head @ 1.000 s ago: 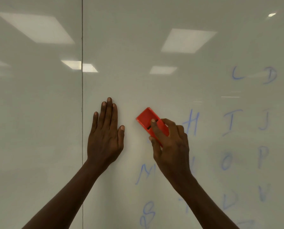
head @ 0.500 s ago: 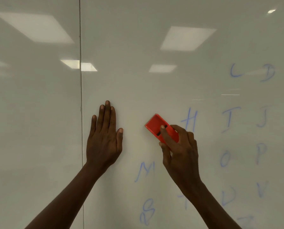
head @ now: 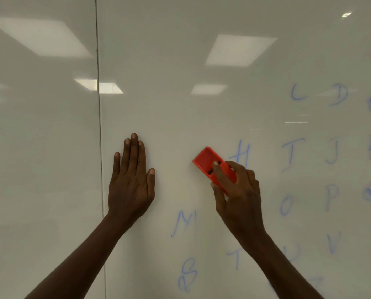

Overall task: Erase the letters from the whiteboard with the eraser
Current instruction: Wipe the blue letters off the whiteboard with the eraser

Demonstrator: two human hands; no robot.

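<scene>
Since the earlier frames, the red eraser [head: 210, 164] has been carried rightward and slightly downward across the whiteboard [head: 201, 117], so that its upper right edge is now found just beside the blue letter H [head: 241, 154], where a wider bare gap was seen before; the left hand [head: 131, 180] has stayed in its place. Seen from the head view, the eraser is gripped by the right hand [head: 237, 197], with the fingers laid over its back and the thumb curled against its lower edge, and it is held tilted, its free end pointing up and to the left. The left hand is laid flat on the board with straight fingers pointing up, nothing being held, just right of a vertical seam [head: 99, 147] between panels. Blue letters are left to the right and below: C [head: 298, 92], D [head: 339, 93], I [head: 291, 154], J [head: 333, 151], O [head: 287, 205], P [head: 331, 196], M [head: 184, 222], T [head: 236, 258] and V [head: 333, 242], several being faint or blurred. Ceiling lights [head: 238, 50] are reflected on the glossy surface.
</scene>
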